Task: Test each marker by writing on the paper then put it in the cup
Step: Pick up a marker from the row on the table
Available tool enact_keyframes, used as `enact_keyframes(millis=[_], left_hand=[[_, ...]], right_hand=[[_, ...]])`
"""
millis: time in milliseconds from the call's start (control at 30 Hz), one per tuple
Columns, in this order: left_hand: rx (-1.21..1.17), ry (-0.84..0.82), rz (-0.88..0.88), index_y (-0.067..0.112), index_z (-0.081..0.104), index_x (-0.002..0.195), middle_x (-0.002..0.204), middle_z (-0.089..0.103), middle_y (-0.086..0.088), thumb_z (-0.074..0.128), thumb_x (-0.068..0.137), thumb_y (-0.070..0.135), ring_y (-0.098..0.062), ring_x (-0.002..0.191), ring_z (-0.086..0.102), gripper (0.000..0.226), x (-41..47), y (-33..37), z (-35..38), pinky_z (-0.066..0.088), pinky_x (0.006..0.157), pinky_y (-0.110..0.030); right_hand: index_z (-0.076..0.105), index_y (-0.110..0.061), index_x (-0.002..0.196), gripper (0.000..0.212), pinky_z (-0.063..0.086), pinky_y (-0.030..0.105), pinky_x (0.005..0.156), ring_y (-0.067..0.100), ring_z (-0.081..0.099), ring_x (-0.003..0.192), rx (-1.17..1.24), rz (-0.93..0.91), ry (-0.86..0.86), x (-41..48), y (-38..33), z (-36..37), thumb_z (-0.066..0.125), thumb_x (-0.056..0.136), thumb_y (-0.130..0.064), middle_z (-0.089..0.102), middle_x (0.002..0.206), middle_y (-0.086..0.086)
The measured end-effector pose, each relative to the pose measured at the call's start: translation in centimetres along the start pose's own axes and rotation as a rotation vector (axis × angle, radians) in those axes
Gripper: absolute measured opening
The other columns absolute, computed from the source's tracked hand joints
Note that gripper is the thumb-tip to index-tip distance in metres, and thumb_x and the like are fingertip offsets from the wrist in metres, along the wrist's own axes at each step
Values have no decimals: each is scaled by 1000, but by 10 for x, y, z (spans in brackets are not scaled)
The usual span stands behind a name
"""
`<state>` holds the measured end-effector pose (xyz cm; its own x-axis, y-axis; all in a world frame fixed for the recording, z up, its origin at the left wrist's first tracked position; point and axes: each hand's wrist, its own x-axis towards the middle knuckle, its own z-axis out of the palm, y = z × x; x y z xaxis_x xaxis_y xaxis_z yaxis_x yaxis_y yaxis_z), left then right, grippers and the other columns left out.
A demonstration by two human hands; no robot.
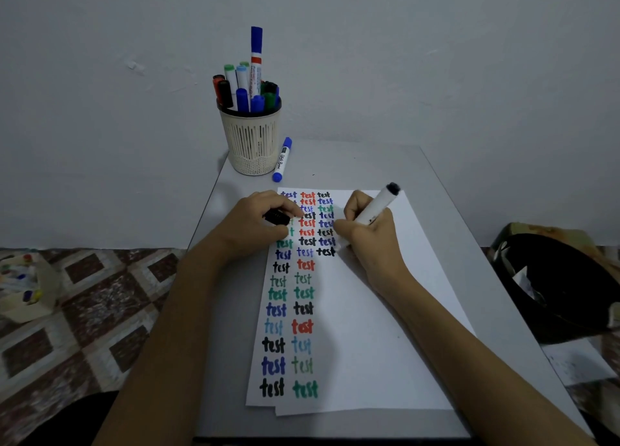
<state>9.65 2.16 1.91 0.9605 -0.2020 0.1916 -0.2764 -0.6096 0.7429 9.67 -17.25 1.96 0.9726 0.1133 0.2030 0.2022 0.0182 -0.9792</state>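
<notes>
My right hand [365, 236] grips a white marker with a black end [377, 205], its tip down on the paper [375, 328] beside a black "test" in the third column. My left hand [260, 222] rests on the sheet's upper left and pinches the black cap [276, 216]. The paper carries columns of "test" in blue, red, green and black. A cream slotted cup [251, 140] at the table's far left corner holds several markers. One capped blue marker [281, 159] lies on the table just right of the cup.
The small grey table [436, 190] stands against a pale wall. A cream box of more markers [23, 286] sits on the patterned floor at the left. A black bin [563, 288] with paper scraps is at the right.
</notes>
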Motion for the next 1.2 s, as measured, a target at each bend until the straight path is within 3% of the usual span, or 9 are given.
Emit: enact_keyframes(millis=[133,233,300,400,667,733,900,1067,1200], left_hand=[[-8,25,30,22,64,99,105,62,2,56,75,-3,-12,103,57,36,0,-1,-2,46,84,-15],[-23,88,43,15,65,103,104,64,3,62,80,-3,5,95,58,30,1,0,-3,40,75,-2],[-88,135,39,17,64,104,101,65,6,66,80,2,12,92,58,27,3,3,-4,41,74,-3],[-254,189,29,15,63,105,101,67,6,68,80,3,3,94,63,29,4,10,-3,50,77,-12],[-426,202,42,15,68,100,97,71,10,71,76,4,-5,98,64,27,4,17,-3,51,81,-17],[-441,213,44,15,68,100,95,71,14,71,75,5,-6,98,64,27,5,16,-4,52,84,-21],[-491,176,52,8,69,103,98,72,-4,71,74,3,-16,96,67,29,3,20,-3,53,84,-25],[-616,137,21,3,66,105,95,72,-11,70,73,3,-23,89,69,32,2,28,0,55,77,-24],[-702,120,-37,3,66,101,92,72,-13,66,76,0,-25,85,70,26,1,27,-4,55,73,-21]], right_hand=[[39,-13,69,36,35,17,41,12,33,43,305,54,128,-1,-8,-6,68,82,5,41,59,10],[46,-15,70,31,40,18,44,12,44,48,488,133,113,4,-12,-9,73,77,-2,56,64,6],[58,-12,77,17,53,20,56,18,63,64,605,162,86,7,-15,-11,69,78,1,68,77,9],[64,-3,92,14,57,28,63,27,70,84,689,204,48,9,-22,-13,52,87,2,71,93,18],[46,-7,66,25,38,21,41,19,52,46,540,109,125,14,-26,-23,42,85,10,51,58,3],[45,-7,65,26,36,20,40,19,50,44,543,99,116,14,-24,-23,41,84,10,49,57,3],[47,-6,66,17,36,20,40,19,50,44,490,98,79,15,-20,-21,48,78,7,50,53,6],[57,-1,76,12,47,24,44,23,63,54,395,124,-66,14,-20,-21,56,82,10,62,67,11],[70,-1,94,14,53,23,53,24,69,62,-9,-6,-205,14,-24,-29,72,80,1,72,76,10]])
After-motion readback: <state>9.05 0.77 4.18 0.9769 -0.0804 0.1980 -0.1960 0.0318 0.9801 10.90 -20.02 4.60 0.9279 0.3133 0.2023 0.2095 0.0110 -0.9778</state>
